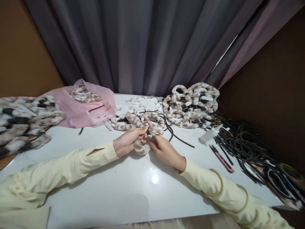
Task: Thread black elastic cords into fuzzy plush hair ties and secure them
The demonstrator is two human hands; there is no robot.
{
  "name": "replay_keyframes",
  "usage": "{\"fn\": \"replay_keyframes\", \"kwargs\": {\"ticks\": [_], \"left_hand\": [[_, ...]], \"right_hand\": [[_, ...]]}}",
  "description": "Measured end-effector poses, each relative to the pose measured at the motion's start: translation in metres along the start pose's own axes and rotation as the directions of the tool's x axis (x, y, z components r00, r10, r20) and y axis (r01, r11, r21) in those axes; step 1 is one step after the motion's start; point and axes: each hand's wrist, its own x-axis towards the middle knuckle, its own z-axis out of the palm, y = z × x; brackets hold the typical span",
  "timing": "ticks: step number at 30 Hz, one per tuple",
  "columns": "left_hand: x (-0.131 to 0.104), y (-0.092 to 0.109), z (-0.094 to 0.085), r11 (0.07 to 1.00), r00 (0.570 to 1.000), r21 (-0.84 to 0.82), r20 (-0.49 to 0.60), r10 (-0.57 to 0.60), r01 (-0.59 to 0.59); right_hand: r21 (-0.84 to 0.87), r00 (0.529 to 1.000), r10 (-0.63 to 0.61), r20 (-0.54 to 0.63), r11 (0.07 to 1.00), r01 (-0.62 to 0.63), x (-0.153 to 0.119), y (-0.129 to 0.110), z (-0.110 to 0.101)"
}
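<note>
Both hands meet over the middle of the white table, closed around one fluffy white-and-brown spotted fur ring point(142, 148). My left hand point(128, 140) pinches it from the left, with a bit of dark cord or band showing between the fingertips. My right hand point(165, 150) grips it from the right, thumb and fingers bent inward. Just beyond the hands lie more spotted fur rings point(133, 118), partly covered by the fingers. A loose black cord point(182, 140) curves out to their right. What the fingertips press on is too small to make out.
On the white table point(102, 194), a pink plastic bag point(100, 116) and piled fur pieces point(14, 136) stand left. Back right are more fur rings point(193, 105), a white squeeze bottle point(209, 135), pink-handled snips point(222, 159) and tangled black cords point(247, 143). Small metal rings point(143, 101) lie behind.
</note>
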Motion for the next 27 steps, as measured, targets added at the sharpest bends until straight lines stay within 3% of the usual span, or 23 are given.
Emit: {"fn": "replay_keyframes", "kwargs": {"ticks": [6, 10, 13, 16, 19, 24, 27], "left_hand": [[-0.002, -0.001, 0.003, 0.983, 0.995, 0.154, 0.006, 0.102, -0.102], [-0.001, -0.003, -0.001, 0.945, 0.989, 0.293, 0.030, 0.147, -0.149], [-0.005, -0.005, 0.000, 0.829, 0.950, 0.493, -0.015, 0.312, -0.265], [-0.010, -0.006, 0.001, 0.539, 0.819, 0.739, 0.029, 0.574, -0.404], [-0.013, -0.010, -0.002, 0.222, 0.669, 0.822, 0.236, 0.705, -0.524], [-0.008, -0.016, -0.013, -0.167, 0.417, 0.736, 0.538, 0.733, -0.655], [-0.006, -0.018, -0.016, -0.273, 0.368, 0.693, 0.626, 0.688, -0.667]], "right_hand": [[0.291, 0.996, 0.081, -0.023, 0.954, -0.071, 0.004, -0.004, 0.002], [0.301, 0.988, 0.140, -0.062, 0.946, -0.115, 0.004, -0.006, 0.000], [0.315, 0.990, 0.136, -0.035, 0.942, -0.118, 0.002, -0.009, -0.003], [0.349, 0.993, 0.113, -0.018, 0.932, -0.100, 0.000, -0.015, -0.005], [0.397, 0.994, 0.105, -0.009, 0.913, -0.093, -0.003, -0.020, -0.007], [0.501, 0.989, 0.095, 0.116, 0.854, -0.141, -0.008, -0.028, -0.015], [0.545, 0.978, 0.027, 0.205, 0.827, -0.136, -0.010, -0.033, -0.020]]}}
